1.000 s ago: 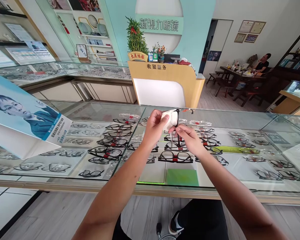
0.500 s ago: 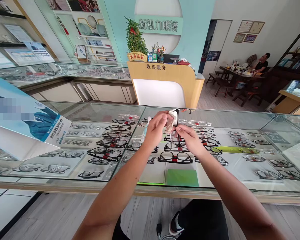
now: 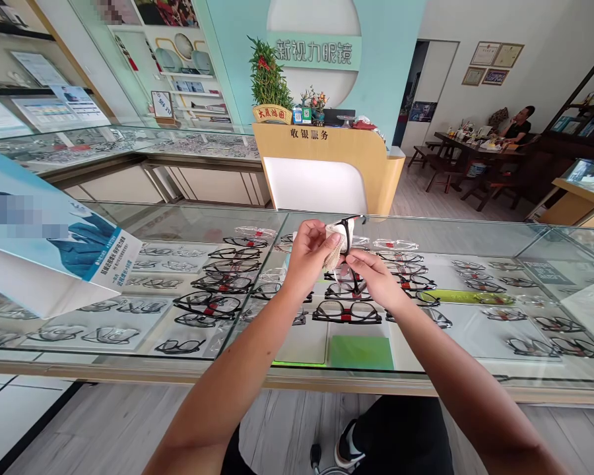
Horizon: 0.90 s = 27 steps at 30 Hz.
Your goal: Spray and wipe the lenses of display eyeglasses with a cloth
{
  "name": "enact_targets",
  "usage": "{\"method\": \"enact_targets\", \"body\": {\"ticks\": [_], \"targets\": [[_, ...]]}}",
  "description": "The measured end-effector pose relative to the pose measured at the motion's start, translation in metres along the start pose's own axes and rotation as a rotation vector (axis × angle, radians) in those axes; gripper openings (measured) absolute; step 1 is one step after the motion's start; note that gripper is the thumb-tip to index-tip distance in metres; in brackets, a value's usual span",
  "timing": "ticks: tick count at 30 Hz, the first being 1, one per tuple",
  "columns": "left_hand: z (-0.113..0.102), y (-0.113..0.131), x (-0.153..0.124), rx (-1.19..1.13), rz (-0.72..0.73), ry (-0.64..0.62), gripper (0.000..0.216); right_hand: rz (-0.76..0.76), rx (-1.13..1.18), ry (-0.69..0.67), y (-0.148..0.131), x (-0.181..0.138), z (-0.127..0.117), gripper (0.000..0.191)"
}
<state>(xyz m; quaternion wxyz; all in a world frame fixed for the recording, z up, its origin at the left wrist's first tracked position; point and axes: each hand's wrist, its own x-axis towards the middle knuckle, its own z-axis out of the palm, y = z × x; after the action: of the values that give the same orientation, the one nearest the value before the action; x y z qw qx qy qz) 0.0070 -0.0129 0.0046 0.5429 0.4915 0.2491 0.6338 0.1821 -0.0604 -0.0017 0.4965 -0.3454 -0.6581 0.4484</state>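
Above the glass display counter (image 3: 426, 231) I hold a pair of black-framed glasses (image 3: 349, 232). My left hand (image 3: 307, 254) is closed around a pale cleaning cloth (image 3: 334, 245), pressing it onto the upper lens. My right hand (image 3: 376, 278) pinches the lower part of the frame, fingers together. The frame is tilted on end, one temple sticking out to the right at the top. Part of the lens is hidden by the cloth.
Several glasses (image 3: 346, 311) lie in rows inside the case, with a green cloth (image 3: 360, 351) near the front. A blue poster stand (image 3: 44, 231) sits at left. A wooden cashier desk (image 3: 327, 165) stands behind. A person (image 3: 519, 125) sits at a far table.
My left hand has shifted the cloth slightly over the lens, rubbing it; the glasses turned a little. My right hand keeps its pinch on the frame.
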Motion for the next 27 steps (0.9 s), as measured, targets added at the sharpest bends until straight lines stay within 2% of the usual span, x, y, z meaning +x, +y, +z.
{"method": "enact_targets", "body": {"ticks": [3,7,13,20,27], "targets": [[-0.002,0.001,0.002,-0.042,-0.140,-0.064,0.074,-0.017,0.000,-0.017,0.000,0.000,-0.001,0.061],[-0.001,0.008,0.002,-0.021,-0.240,-0.201,0.069,-0.035,-0.017,-0.037,0.000,-0.001,-0.004,0.062],[-0.001,0.009,-0.001,0.017,-0.236,-0.276,0.067,-0.031,0.003,-0.050,0.000,0.000,-0.007,0.060],[-0.002,0.010,0.001,-0.050,-0.208,-0.383,0.058,0.013,0.174,-0.086,0.008,0.001,-0.009,0.045],[-0.006,0.016,0.003,-0.016,-0.163,-0.513,0.049,0.025,0.157,-0.142,0.001,0.001,-0.012,0.047]]}}
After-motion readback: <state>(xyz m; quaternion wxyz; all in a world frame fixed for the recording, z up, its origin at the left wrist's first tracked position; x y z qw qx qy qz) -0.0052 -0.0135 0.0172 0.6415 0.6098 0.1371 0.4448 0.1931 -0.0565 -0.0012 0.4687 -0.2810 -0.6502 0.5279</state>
